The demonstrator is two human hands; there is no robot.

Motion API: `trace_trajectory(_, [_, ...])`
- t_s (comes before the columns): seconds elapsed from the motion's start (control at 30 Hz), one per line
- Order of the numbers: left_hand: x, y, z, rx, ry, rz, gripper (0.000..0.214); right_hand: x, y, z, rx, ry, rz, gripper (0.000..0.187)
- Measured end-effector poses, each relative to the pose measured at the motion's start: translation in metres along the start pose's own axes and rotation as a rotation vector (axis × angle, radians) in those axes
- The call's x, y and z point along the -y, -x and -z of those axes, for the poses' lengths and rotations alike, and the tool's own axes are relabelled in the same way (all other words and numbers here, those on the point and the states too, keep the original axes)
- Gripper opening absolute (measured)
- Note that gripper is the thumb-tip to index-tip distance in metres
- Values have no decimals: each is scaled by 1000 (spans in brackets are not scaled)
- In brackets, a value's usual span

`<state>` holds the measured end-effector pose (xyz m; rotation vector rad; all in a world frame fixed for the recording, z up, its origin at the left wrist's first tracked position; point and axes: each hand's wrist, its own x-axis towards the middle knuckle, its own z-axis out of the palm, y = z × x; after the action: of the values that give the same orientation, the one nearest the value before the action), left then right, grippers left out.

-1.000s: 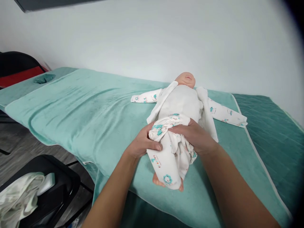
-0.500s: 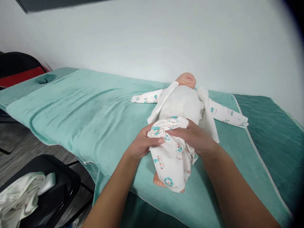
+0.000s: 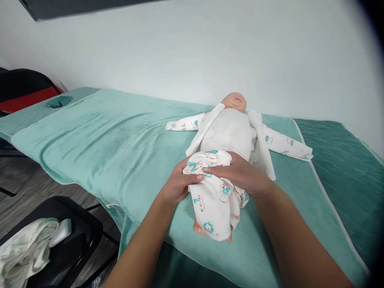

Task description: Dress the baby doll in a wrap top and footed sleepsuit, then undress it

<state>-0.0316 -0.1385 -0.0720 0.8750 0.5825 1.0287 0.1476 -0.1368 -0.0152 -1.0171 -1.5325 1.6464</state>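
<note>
A baby doll [image 3: 229,128] lies on its back with its head toward the wall. Its white printed jacket [image 3: 205,132] is spread open, both sleeves stretched out sideways. White baby pants [image 3: 210,204] with teal animal prints cover the doll's legs, and its toes show below the cloth. My left hand [image 3: 178,182] grips the bunched upper part of the pants from the left, thumb on top. From the right, my right hand [image 3: 240,172] pinches the same gathered cloth, thumb pointing left. Fingers of both hands are partly hidden under the fabric.
A teal cover [image 3: 120,132] is draped over the long bed, which stands against a white wall [image 3: 192,56]. At the lower left, a black chair [image 3: 78,236] holds a crumpled light cloth [image 3: 27,248]. Another black and red chair [image 3: 27,90] stands farther back.
Both hands have shifted slightly left with the gathered top of the pants, still gripping it. The doll and jacket stay in place; the view has moved a little.
</note>
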Motion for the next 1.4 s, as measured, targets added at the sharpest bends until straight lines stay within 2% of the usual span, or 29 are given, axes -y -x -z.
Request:
trace_trajectory(0.17, [2,22,-20,-201,51,-20,43,-2,0,0,44,97,-25,31])
trace_trajectory(0.37, [-3,68,-50,-416,-25,29,24,-4,2,-1,44,380,-2,20])
trace_trajectory(0.5, [-7,99,-65,-485,-78,94,25,0,10,-7,33,561,-2,10])
trace_trajectory(0.6, [-6,120,-77,-516,-80,111,25,1,21,-12,6,683,8,10])
trace_trajectory(0.73, [10,142,-90,-545,17,120,25,-2,35,-17,-33,845,45,11])
trace_trajectory(0.8, [24,149,-88,-565,50,109,27,-5,41,-19,-51,929,58,10])
trace_trajectory(0.87, [38,152,-76,-595,7,91,29,-7,45,-22,-78,1010,73,6])
trace_trajectory(0.97, [54,148,-47,-643,-209,30,28,-11,48,-25,-111,1096,62,3])
trace_trajectory(1.03, [57,141,-29,-625,-378,1,24,-14,48,-27,-111,1136,58,4])
trace_trajectory(1.13, [52,128,-14,-499,-572,9,20,-18,46,-29,-113,1187,90,9])
trace_trajectory(1.23, [40,120,-13,-348,-678,19,26,-21,43,-31,-153,1195,59,8])
trace_trajectory(1.3, [31,116,-14,-271,-670,36,33,-21,42,-32,-187,1167,26,8])
trace_trajectory(1.4, [21,110,-14,-195,-535,90,42,-20,41,-32,-223,1054,32,10])
